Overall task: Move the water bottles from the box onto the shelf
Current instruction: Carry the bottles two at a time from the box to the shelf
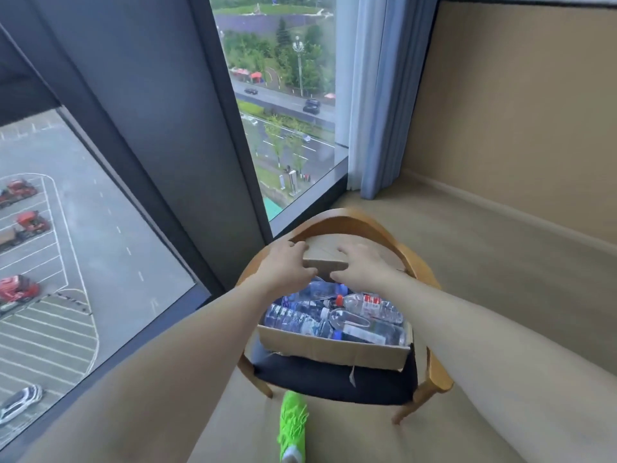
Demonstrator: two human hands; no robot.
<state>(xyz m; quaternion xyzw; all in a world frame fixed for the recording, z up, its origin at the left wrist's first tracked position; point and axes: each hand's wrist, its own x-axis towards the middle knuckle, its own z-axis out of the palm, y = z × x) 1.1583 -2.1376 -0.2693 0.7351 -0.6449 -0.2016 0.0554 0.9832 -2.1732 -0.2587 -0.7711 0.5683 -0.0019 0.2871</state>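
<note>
An open cardboard box (334,349) rests on the dark seat of a wooden chair (437,372). Several clear plastic water bottles (364,320) lie on their sides inside it, some with blue labels and one with a red cap. My left hand (283,265) and my right hand (362,267) both rest on the box's far flap (325,262), fingers spread over its folded edge. Whether they grip it or only press on it is unclear. No shelf is in view.
A floor-to-ceiling window (83,262) runs along the left, with a dark frame post (213,128) beside the chair. A blue-grey curtain (374,95) hangs in the corner against a beige wall (517,111). My green shoe (292,426) stands on the beige floor before the chair.
</note>
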